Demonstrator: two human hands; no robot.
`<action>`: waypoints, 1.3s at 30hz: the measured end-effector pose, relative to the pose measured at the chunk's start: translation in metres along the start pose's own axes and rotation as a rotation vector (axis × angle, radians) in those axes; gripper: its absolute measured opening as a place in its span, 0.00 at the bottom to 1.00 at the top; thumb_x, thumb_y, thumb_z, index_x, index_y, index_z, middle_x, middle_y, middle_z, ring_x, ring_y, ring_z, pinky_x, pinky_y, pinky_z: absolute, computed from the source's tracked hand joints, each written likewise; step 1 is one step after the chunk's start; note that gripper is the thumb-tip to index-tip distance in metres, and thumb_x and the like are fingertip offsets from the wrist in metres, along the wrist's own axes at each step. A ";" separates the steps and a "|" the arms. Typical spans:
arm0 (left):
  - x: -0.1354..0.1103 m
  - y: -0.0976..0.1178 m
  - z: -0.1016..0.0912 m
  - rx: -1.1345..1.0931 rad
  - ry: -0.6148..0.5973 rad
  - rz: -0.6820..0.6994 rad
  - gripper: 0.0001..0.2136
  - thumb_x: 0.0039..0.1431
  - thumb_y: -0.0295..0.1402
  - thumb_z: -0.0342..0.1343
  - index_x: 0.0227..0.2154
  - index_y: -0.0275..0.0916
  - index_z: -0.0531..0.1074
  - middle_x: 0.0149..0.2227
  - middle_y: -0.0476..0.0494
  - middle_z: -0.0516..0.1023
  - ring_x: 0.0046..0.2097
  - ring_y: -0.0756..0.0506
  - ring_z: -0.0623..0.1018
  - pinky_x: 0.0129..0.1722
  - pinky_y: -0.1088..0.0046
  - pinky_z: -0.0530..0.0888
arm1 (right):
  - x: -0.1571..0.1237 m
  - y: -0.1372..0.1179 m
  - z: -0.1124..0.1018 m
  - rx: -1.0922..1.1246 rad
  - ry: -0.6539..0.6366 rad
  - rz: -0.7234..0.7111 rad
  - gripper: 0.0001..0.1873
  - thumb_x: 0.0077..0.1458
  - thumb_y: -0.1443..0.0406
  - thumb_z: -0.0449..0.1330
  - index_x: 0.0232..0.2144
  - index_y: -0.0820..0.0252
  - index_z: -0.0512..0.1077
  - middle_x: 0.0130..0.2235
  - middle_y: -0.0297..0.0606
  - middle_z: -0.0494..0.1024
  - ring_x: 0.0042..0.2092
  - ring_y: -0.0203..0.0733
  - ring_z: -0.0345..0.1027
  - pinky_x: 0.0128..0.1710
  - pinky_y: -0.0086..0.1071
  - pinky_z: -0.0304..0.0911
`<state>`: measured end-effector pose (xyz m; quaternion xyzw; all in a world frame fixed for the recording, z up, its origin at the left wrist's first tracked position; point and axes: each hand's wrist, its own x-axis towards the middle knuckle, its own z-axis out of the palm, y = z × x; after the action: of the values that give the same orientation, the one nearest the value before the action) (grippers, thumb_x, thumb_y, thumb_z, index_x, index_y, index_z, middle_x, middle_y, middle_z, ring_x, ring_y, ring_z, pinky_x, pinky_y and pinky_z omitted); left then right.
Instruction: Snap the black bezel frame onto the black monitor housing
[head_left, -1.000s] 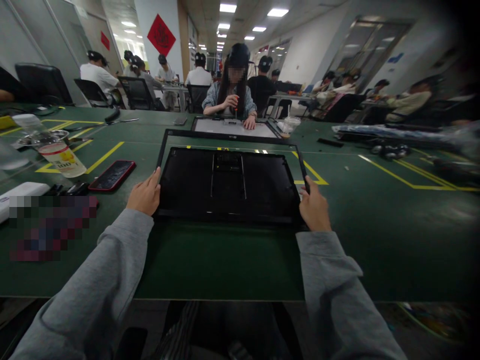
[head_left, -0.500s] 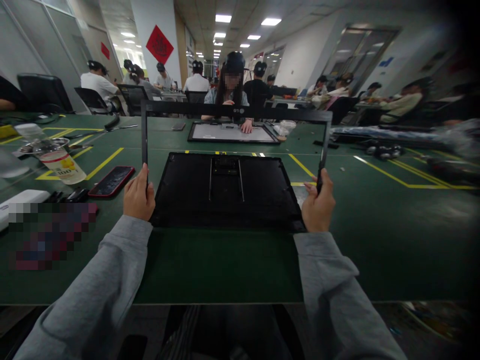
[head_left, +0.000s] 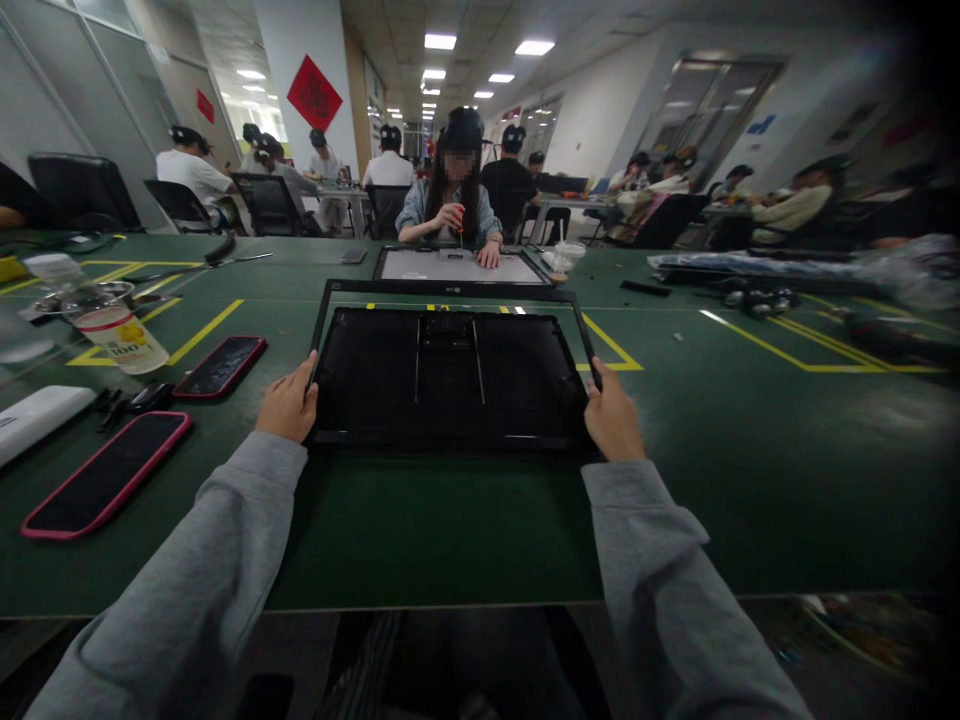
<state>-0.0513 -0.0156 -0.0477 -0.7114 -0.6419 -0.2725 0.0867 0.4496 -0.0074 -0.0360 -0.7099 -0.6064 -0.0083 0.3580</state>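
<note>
Between my hands is a thin black monitor bezel [head_left: 390, 289], an open rectangular frame tilted with its far edge raised. My left hand [head_left: 288, 400] is closed on its left side, and my right hand [head_left: 615, 412] grips its right side. Under the bezel, a black monitor back cover [head_left: 367, 370] lies flat on the green table, with two metal rails and a small recessed part in its middle. The bezel's near edge overlaps the cover's near edge; whether they touch, I cannot tell.
Two red-cased phones [head_left: 112, 475] [head_left: 221, 367], a white box-like device [head_left: 41, 420] and a bottle [head_left: 120, 335] are on the left. Across the table [head_left: 735, 480], a person [head_left: 450, 200] holds a screwdriver [head_left: 460, 220] over a display panel [head_left: 397, 265]. Wrapped parts [head_left: 750, 270] lie at right.
Both hands have lowered the bezel from upright to a tilt over the back cover, its far edge dropping. The person opposite now shows a screwdriver in hand.
</note>
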 end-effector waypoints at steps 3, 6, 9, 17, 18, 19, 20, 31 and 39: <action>-0.001 -0.003 0.004 0.009 -0.041 0.003 0.28 0.63 0.36 0.40 0.65 0.33 0.53 0.60 0.35 0.69 0.56 0.40 0.73 0.57 0.59 0.67 | 0.000 0.000 0.000 -0.029 -0.035 -0.001 0.30 0.62 0.65 0.45 0.65 0.65 0.58 0.56 0.53 0.73 0.52 0.56 0.70 0.51 0.48 0.64; -0.002 -0.004 0.006 0.015 -0.067 0.010 0.28 0.63 0.35 0.40 0.65 0.34 0.53 0.59 0.36 0.70 0.56 0.40 0.74 0.56 0.58 0.68 | -0.002 -0.001 -0.001 -0.059 -0.075 0.002 0.30 0.61 0.66 0.45 0.64 0.67 0.58 0.53 0.56 0.74 0.50 0.58 0.72 0.50 0.49 0.65; -0.002 -0.003 0.006 0.022 -0.073 0.002 0.28 0.63 0.35 0.40 0.65 0.36 0.53 0.60 0.36 0.70 0.56 0.41 0.74 0.56 0.58 0.68 | -0.003 -0.001 -0.001 -0.070 -0.107 0.008 0.30 0.61 0.66 0.45 0.64 0.67 0.59 0.51 0.57 0.75 0.49 0.58 0.72 0.49 0.49 0.65; -0.002 0.000 0.002 0.053 -0.101 0.000 0.28 0.62 0.34 0.41 0.65 0.33 0.54 0.59 0.34 0.70 0.56 0.40 0.74 0.55 0.58 0.70 | -0.003 0.005 0.003 -0.057 -0.104 -0.020 0.30 0.60 0.66 0.46 0.64 0.66 0.59 0.53 0.54 0.75 0.51 0.56 0.71 0.51 0.49 0.65; -0.002 0.000 0.002 0.057 -0.097 0.001 0.28 0.62 0.34 0.41 0.65 0.33 0.54 0.59 0.34 0.70 0.56 0.40 0.74 0.55 0.58 0.70 | -0.003 0.005 0.003 -0.060 -0.104 -0.022 0.30 0.60 0.66 0.46 0.64 0.66 0.59 0.53 0.54 0.75 0.51 0.56 0.71 0.51 0.49 0.65; -0.002 0.001 0.002 0.059 -0.095 0.003 0.28 0.62 0.34 0.41 0.65 0.33 0.54 0.59 0.35 0.70 0.56 0.40 0.74 0.55 0.59 0.70 | -0.003 0.005 0.003 -0.064 -0.107 -0.023 0.30 0.60 0.66 0.46 0.64 0.66 0.59 0.52 0.54 0.75 0.51 0.56 0.71 0.51 0.49 0.65; -0.002 0.001 0.002 0.060 -0.096 0.002 0.28 0.62 0.34 0.41 0.65 0.33 0.54 0.59 0.35 0.70 0.56 0.40 0.74 0.55 0.59 0.70 | -0.003 0.005 0.003 -0.069 -0.113 -0.022 0.30 0.60 0.66 0.46 0.64 0.66 0.59 0.52 0.54 0.75 0.50 0.56 0.71 0.51 0.49 0.65; -0.001 0.005 -0.002 0.080 -0.155 -0.037 0.28 0.63 0.34 0.41 0.65 0.32 0.54 0.59 0.32 0.70 0.57 0.38 0.73 0.54 0.58 0.70 | -0.002 0.006 0.003 -0.106 -0.135 -0.026 0.30 0.59 0.67 0.46 0.63 0.68 0.59 0.51 0.56 0.75 0.49 0.56 0.72 0.50 0.49 0.65; -0.002 0.006 -0.004 0.087 -0.158 -0.034 0.28 0.63 0.34 0.41 0.65 0.33 0.54 0.60 0.33 0.69 0.56 0.38 0.74 0.54 0.58 0.71 | -0.002 0.009 0.004 -0.133 -0.124 -0.042 0.30 0.59 0.66 0.45 0.63 0.66 0.59 0.46 0.54 0.78 0.44 0.55 0.74 0.45 0.46 0.67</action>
<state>-0.0465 -0.0198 -0.0441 -0.7153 -0.6701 -0.1886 0.0620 0.4556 -0.0071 -0.0441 -0.7185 -0.6402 -0.0123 0.2716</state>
